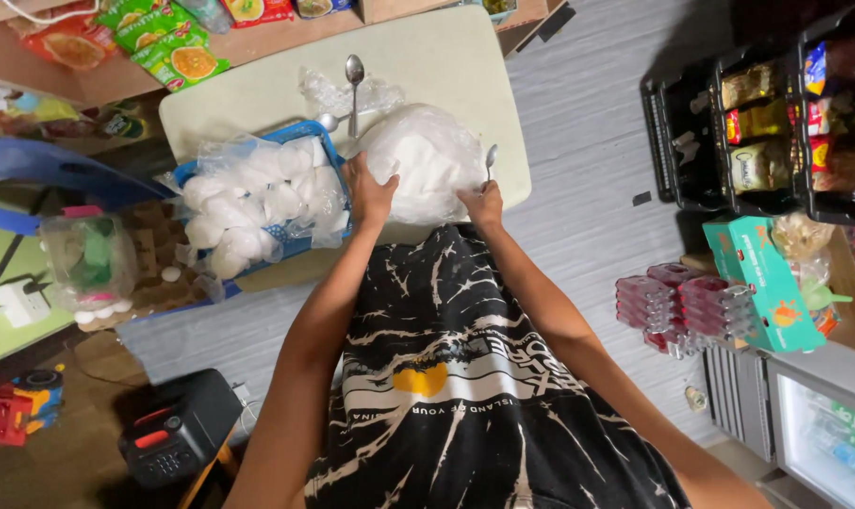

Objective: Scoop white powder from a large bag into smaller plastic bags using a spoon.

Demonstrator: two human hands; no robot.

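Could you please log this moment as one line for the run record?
left hand: on big white bag | right hand: holds small spoon at bag edge | blue basket of small white bags left | long spoon behind

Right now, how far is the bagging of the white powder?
Done: many small tied bags fill the blue basket. In hand: the left hand and right hand grip the big plastic bag of white powder. Left: that bag looks mostly full.
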